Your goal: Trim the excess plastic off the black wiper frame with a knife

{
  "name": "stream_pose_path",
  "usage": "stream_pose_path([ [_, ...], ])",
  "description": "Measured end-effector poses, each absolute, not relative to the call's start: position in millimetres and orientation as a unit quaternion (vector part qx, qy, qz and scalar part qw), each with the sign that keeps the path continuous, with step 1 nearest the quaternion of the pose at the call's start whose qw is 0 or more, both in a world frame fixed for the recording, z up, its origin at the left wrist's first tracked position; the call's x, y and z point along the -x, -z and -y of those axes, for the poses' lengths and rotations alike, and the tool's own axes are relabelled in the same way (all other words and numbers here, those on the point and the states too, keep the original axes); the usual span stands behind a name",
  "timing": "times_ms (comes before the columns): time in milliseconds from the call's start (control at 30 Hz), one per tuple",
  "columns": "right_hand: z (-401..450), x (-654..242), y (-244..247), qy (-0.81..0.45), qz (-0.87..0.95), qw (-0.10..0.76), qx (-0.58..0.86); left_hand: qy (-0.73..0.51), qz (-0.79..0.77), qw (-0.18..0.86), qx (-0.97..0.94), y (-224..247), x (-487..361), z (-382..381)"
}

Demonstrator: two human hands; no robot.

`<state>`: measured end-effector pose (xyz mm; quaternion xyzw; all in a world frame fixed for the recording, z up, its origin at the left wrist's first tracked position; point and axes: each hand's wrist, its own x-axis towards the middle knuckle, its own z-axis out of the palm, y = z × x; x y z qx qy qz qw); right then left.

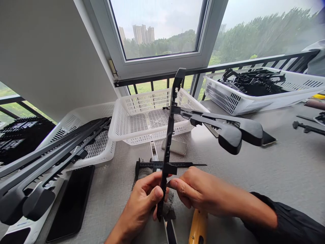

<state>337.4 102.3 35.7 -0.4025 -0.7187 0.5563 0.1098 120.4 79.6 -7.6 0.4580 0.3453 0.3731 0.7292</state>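
Observation:
A long black plastic trim strip [169, 142] stands nearly upright in front of me, its edge lined with small clips and tabs. My left hand [142, 200] is wrapped round its lower end, thumb on the near face. My right hand [193, 189] is closed, its thumb and forefinger at the strip's right edge; whatever they pinch is too small or hidden to make out. Just below the right hand lies a yellow-handled tool [198, 228]. Behind the strip, a black caliper [177, 164] lies across the table near grey dust and shavings.
A white basket [137, 134] stands behind, with more trim pieces [228, 135] jutting from its right side. Another basket [104, 156] at left holds long black strips [58, 156]. Black parts fill the right basket [228, 101]. A phone [72, 203] and a metal block [177, 147] lie on the table.

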Motion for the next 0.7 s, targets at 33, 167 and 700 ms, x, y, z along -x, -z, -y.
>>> stream_pose_path([
  [33, -102.3, -337.9, -36.0, -0.562, 0.715, 0.111, 0.401, -0.373, -0.344, 0.730, -0.459, 7.5, -120.6, -79.6],
  [167, -103.1, -340.3, -38.5, -0.617, 0.677, 0.093, 0.391, -0.369, -0.349, 0.728, -0.461, 7.3, -120.8, -79.6],
  [700, -102.2, -342.3, -34.7, -0.523, 0.732, 0.121, 0.420, -0.376, -0.342, 0.729, -0.458, 6.1, -120.5, -80.8],
])
